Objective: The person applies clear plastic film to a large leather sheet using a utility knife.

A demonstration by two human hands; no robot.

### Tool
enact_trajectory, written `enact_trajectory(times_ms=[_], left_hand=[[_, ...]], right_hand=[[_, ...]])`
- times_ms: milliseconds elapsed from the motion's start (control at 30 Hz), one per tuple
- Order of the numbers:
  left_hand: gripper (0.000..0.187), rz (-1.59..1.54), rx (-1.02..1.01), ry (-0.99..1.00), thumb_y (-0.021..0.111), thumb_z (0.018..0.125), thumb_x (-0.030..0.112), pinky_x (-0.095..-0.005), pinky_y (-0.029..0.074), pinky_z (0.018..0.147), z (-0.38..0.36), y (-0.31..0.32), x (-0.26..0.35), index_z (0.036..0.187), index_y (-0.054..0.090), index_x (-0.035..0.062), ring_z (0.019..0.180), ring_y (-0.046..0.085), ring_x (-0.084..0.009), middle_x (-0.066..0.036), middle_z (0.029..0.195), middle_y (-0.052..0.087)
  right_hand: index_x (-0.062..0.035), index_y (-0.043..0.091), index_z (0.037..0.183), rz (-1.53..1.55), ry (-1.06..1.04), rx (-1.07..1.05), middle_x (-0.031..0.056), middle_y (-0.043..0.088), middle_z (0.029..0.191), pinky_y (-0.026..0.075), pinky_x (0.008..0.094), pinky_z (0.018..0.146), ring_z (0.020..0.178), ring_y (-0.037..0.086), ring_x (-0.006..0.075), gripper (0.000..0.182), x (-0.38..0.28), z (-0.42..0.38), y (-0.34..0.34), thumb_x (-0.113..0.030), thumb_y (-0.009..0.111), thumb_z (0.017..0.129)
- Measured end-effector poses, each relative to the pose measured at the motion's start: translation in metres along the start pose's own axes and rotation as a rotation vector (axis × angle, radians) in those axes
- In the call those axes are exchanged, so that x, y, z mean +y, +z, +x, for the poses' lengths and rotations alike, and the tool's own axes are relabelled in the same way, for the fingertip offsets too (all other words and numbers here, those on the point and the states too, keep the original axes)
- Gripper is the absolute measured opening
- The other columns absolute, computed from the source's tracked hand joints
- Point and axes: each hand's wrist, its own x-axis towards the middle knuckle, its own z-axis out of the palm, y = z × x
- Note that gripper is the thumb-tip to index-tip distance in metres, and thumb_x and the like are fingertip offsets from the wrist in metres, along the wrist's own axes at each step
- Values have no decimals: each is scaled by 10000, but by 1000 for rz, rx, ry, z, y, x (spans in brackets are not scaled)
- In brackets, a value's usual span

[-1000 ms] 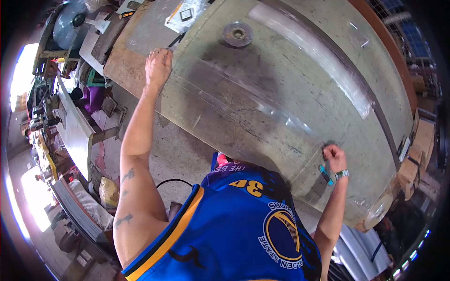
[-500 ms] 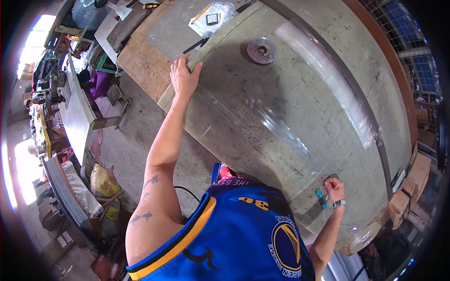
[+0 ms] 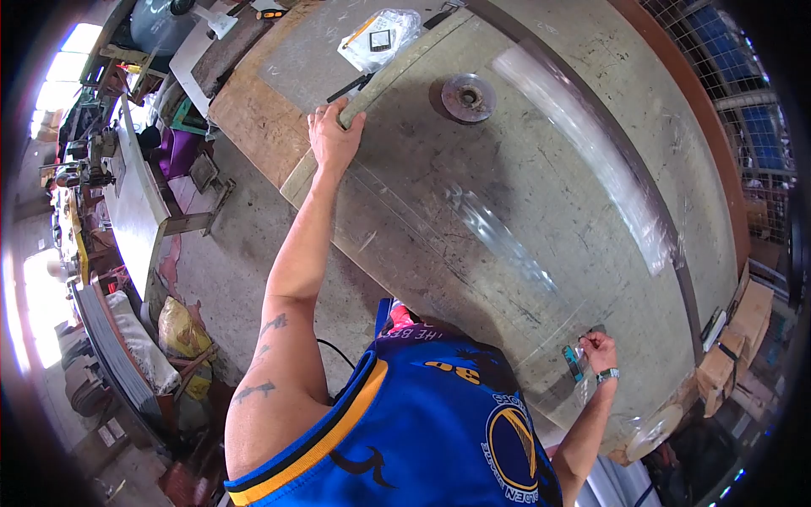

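Observation:
My left hand (image 3: pixel 334 139) rests on the left edge of the big grey tabletop (image 3: pixel 405 160), thumb and fingers apart, holding nothing. Near the table's lower right edge, my right hand (image 3: pixel 598 351) has its fingers pressed together. What it pinches, if anything, is too small to name. Just left of it lies a teal tool (image 3: pixel 574 362), with a small dark piece beside the fingertips. Clear film or plastic (image 3: pixel 498 237) with bright reflections lies across the table's middle. A round clear disc-shaped roll (image 3: pixel 468 97) sits farther up on the table.
A long strip of clear plastic (image 3: pixel 591 156) curves along the far side. Beyond the left edge lies a plastic bag (image 3: pixel 382 39) on a brown board (image 3: pixel 253 127). Cardboard boxes (image 3: pixel 735 346) stand at the right. Another bench (image 3: pixel 135 203) is at the left.
My right hand has shifted slightly down, its fingers still together. The teal tool appears slightly lower and turned. My left hand has stayed on the edge.

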Motion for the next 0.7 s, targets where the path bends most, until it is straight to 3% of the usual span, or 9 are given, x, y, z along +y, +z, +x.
enact_trajectory(times_ms=[167, 267, 700], left_hand=[[443, -6, 8, -1, 802, 811, 312, -453, 449, 1018, -2, -1, 1, 1162, 711, 57, 1139, 576, -367, -174, 1162, 669], [438, 0, 7, -17, 799, 812, 312, -452, 448, 1021, -2, 0, 0, 1159, 714, 59, 1141, 576, -367, -172, 1159, 668], [379, -1, 41, -38, 775, 830, 311, -451, 451, 1016, 0, 4, 1, 1110, 730, 60, 1127, 588, -362, -169, 1116, 685]], right_hand=[[-16, 706, 860, -87, -47, 51, -18, 654, 708, 437, 253, 537, 600, 567, 70, 81, 15, 6, -8, -75, 751, 890], [4, 712, 863, -119, -44, 57, 10, 680, 720, 486, 274, 600, 651, 600, 83, 96, 20, 7, -13, -74, 768, 866], [-9, 704, 835, -50, -33, 60, 0, 675, 710, 477, 267, 595, 644, 588, 70, 77, 9, 5, -8, -57, 755, 867]])
